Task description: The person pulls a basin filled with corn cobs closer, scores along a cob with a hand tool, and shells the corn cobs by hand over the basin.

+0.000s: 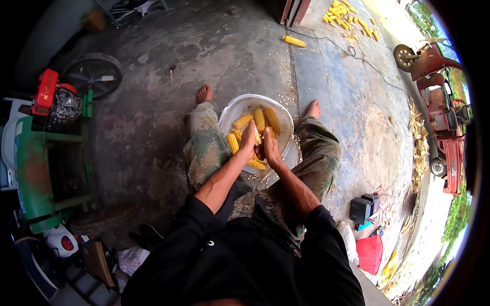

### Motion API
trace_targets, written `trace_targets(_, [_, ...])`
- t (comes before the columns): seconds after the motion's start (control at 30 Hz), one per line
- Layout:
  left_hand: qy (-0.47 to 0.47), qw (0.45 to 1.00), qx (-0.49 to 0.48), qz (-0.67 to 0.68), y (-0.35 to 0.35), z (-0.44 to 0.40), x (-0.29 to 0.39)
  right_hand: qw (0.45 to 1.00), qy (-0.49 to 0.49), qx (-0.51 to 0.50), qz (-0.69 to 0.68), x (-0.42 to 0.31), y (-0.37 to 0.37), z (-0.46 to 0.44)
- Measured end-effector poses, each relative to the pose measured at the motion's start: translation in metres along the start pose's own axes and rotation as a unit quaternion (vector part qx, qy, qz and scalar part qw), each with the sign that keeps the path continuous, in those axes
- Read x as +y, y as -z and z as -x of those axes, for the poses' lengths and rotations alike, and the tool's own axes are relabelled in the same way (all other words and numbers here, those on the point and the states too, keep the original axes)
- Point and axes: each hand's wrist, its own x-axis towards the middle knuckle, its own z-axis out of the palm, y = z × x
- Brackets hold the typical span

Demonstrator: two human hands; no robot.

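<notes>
Worn concrete floor (148,127) in here, scuffed and patchy. White tub (255,96) sits on it between the person's bare feet, left foot (204,94) and right foot (314,108). I see both hands over the tub: left hand (248,138) and right hand (272,149) closed together around one corn cob (258,136), pale where it shows. Held cob is above the middle of the tub; its visible bit seems to run roughly away from the person. Both ends hidden by hands, so can't tell which way the tip points.

Inside tub, yellow cobs: upright-looking one (259,120) at far side, long axis straight away from the person; neighbour (272,121) to its right slants, far end leaning left; another (243,121) to its left lies more crosswise. One more (233,143) by the tub's left wall, lengthwise, slightly tilted.

Beyond tub: single loose cob (294,41), lying nearly crosswise; cob pile (347,20) farther off, axes mixed. Left of tub, green machine (38,168); well right of it, red vehicle (444,117).
</notes>
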Motion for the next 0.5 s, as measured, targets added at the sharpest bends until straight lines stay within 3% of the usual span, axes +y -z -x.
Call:
trace_targets(0.07, [-0.06, 0.991, 0.117, 0.026, -0.01, -0.006, -0.008, 0.995, 0.007, 0.021, 0.101, 0.002, -0.001, -0.003])
trace_targets(0.1, [-0.059, 0.991, 0.117, 0.027, -0.007, -0.008, -0.011, 0.995, 0.006, 0.021, 0.101, 0.007, -0.003, -0.005])
trace_targets(0.17, [-0.071, 0.991, 0.104, -0.045, -0.005, -0.01, -0.014, 0.953, 0.193, 0.093, 0.214, 0.016, -0.009, -0.01])
trace_targets(0.3, [-0.071, 0.987, 0.137, -0.046, -0.002, -0.016, -0.023, 0.975, 0.119, 0.051, 0.181, 0.033, 0.001, -0.021])
trace_targets(0.37, [-0.134, 0.976, 0.124, -0.121, 0.005, -0.027, -0.029, 0.957, 0.202, 0.081, 0.189, 0.047, 0.003, -0.029])
trace_targets(0.5, [-0.123, 0.979, 0.145, -0.074, -0.001, -0.022, -0.029, 0.922, 0.29, 0.082, 0.243, 0.047, 0.005, -0.025])
